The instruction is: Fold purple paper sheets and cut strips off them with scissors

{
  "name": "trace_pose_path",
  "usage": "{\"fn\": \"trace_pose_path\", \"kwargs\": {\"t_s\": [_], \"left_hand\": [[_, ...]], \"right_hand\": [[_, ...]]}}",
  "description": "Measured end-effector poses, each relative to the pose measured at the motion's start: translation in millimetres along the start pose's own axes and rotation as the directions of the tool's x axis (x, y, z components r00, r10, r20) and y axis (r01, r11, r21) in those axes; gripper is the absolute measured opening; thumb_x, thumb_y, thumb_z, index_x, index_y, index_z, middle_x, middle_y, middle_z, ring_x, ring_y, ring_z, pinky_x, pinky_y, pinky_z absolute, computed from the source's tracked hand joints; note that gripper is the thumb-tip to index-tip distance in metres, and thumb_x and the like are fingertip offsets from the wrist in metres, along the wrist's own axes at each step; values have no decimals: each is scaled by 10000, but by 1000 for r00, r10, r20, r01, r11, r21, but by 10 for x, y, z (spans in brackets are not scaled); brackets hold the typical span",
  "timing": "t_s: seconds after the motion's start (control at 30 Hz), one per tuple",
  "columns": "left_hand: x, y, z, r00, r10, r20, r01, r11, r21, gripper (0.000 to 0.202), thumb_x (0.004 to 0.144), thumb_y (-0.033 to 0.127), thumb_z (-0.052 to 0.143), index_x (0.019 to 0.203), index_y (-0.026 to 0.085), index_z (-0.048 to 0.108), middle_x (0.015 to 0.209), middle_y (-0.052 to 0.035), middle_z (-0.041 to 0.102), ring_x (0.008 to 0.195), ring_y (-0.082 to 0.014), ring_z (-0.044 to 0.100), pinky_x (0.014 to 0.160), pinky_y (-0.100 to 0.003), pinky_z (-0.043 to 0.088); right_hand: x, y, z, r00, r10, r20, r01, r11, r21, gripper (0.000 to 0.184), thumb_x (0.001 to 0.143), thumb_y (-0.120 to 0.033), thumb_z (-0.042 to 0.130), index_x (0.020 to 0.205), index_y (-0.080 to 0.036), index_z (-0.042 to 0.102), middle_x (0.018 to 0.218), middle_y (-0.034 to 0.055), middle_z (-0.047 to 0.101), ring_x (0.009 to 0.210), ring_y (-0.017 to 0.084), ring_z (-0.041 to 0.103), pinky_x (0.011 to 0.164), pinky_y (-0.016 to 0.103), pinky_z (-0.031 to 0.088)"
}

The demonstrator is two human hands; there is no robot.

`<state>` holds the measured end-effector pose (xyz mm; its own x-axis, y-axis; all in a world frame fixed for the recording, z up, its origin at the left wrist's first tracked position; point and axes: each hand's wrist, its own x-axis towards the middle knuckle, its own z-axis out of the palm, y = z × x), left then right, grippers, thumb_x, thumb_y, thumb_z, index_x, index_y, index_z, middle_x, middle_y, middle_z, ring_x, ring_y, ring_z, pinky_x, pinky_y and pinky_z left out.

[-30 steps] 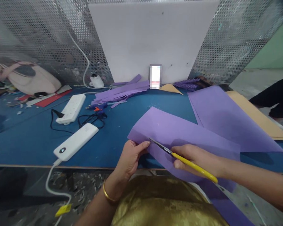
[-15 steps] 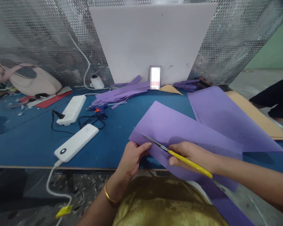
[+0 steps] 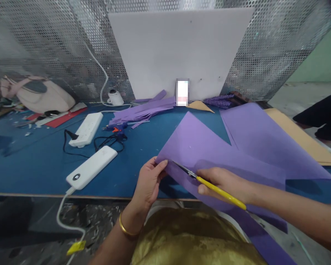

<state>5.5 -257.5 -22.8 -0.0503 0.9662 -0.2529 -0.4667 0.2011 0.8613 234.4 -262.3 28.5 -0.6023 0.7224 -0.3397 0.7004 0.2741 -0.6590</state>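
Observation:
My left hand [image 3: 151, 180] pinches the near left corner of a large purple paper sheet [image 3: 204, 143] between thumb and fingers. In my right hand [image 3: 223, 182] are yellow-handled scissors [image 3: 219, 191], their blades pointing left along the sheet's near edge. The blade tips lie just right of my left thumb. Part of the lower blade is hidden by the paper. A long purple strip [image 3: 264, 235] hangs below the scissors, past the table edge, down toward the floor.
More purple sheets [image 3: 264, 136] and tan sheets [image 3: 295, 132] lie at right. Cut purple strips [image 3: 146, 108] lie at the back, near a blue glue gun [image 3: 118, 127]. A white power bank [image 3: 91, 167] and power strip [image 3: 86, 129] sit at left. A phone [image 3: 182, 92] leans against the white board [image 3: 182, 48].
My left hand has shifted left along the near edge to the sheet's corner. The sheet has turned slightly, its top corner moving up and right. The scissors have barely moved.

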Motion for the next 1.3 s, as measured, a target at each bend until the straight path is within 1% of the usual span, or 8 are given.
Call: {"fn": "trace_pose_path", "kwargs": {"t_s": [0.17, 0.4, 0.5, 0.6, 0.73, 0.9, 1.07, 1.3], "left_hand": [[-13, -18, 16, 1000, -21, 17, 20, 1000, 8, 365, 610, 322, 902, 886, 143, 745, 806, -24, 729, 720, -132, 636, 694, -245, 548], [12, -11, -16, 999, -44, 4, 44, 999, 3, 391, 595, 334, 910, 893, 140, 747, 814, -35, 740, 706, -136, 643, 678, -245, 537], [17, -10, -29, 999, -53, 7, 53, 999, 8, 398, 597, 336, 911, 903, 137, 752, 828, -45, 747, 713, -139, 647, 676, -244, 537], [17, -14, -38, 999, -50, 3, 50, 999, 0, 396, 601, 338, 911, 905, 136, 759, 832, -44, 749, 715, -136, 644, 692, -249, 551], [18, -13, -48, 999, -41, -4, 41, 999, -18, 400, 588, 340, 918, 895, 136, 764, 831, -40, 750, 711, -128, 636, 699, -249, 559], [17, -4, -74, 999, -47, -7, 47, 999, -2, 404, 567, 355, 923, 864, 134, 761, 791, -37, 743, 682, -134, 633, 663, -249, 544], [14, 1, -117, 998, -58, -3, 58, 998, 16, 383, 577, 350, 911, 849, 134, 749, 751, -29, 726, 648, -133, 624, 660, -263, 542], [34, -1, -137, 998, -55, -15, 55, 998, 6, 399, 575, 333, 916, 875, 137, 741, 756, -23, 720, 646, -126, 618, 670, -259, 553]], "right_hand": [[37, -92, -35, 999, 33, 23, -32, 999, -35, 413, 930, -605, 464, 825, -208, 507, 712, -6, 543, 631, 136, 442, 572, 259, 321], [112, -66, 41, 998, 56, 16, -55, 998, -27, 464, 946, -637, 436, 790, -204, 493, 661, -18, 516, 594, 129, 431, 546, 261, 304], [125, -34, 67, 997, 75, 15, -75, 997, -4, 523, 909, -710, 454, 766, -207, 479, 646, -21, 493, 590, 128, 417, 539, 263, 289], [128, 2, 75, 999, 46, 14, -46, 999, 5, 561, 885, -756, 450, 762, -209, 477, 634, -26, 485, 578, 125, 404, 533, 265, 269], [144, -4, 69, 1000, 15, 8, -14, 1000, -25, 526, 908, -719, 424, 785, -210, 485, 653, -19, 513, 588, 128, 417, 548, 267, 270], [209, -144, 36, 1000, 30, 3, -29, 996, -89, 438, 931, -635, 437, 825, -215, 504, 730, -1, 567, 642, 145, 462, 586, 269, 314], [287, -226, 13, 998, 55, 9, -54, 992, -114, 449, 915, -652, 479, 840, -213, 535, 723, 0, 560, 633, 146, 466, 569, 266, 315], [356, -173, 67, 1000, 26, 4, -26, 997, -68, 467, 927, -669, 433, 826, -220, 512, 701, -11, 545, 611, 137, 439, 569, 267, 292]]}}
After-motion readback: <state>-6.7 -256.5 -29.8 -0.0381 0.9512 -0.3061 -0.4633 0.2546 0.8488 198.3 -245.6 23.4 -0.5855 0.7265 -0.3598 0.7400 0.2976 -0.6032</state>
